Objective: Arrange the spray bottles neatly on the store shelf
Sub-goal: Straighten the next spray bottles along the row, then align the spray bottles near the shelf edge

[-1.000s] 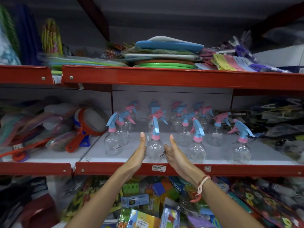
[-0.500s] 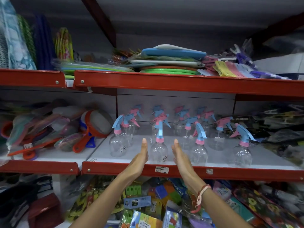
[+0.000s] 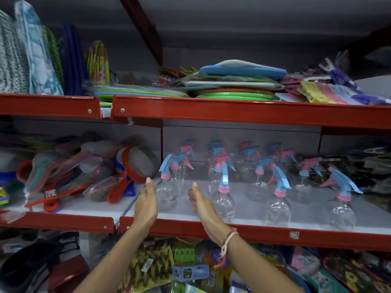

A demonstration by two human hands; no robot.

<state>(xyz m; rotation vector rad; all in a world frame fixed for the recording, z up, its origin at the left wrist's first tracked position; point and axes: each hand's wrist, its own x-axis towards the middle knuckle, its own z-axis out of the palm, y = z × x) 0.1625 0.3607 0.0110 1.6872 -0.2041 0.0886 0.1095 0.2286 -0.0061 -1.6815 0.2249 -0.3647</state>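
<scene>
Both palms flank the leftmost clear spray bottle [image 3: 168, 190] at lower centre of the white shelf [image 3: 249, 216]: left hand [image 3: 146, 205] and right hand [image 3: 201, 205] spread wide, holding nothing. A careless squeeze could topple these light, close-set bottles.

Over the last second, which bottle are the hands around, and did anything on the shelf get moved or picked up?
Both open hands shifted left: from flanking the second front-row bottle to flanking the leftmost front bottle, left hand at its left, right hand at its right. No grip was taken on either. The bottles stand where they were; the rest of the shelf looks unchanged.
</scene>
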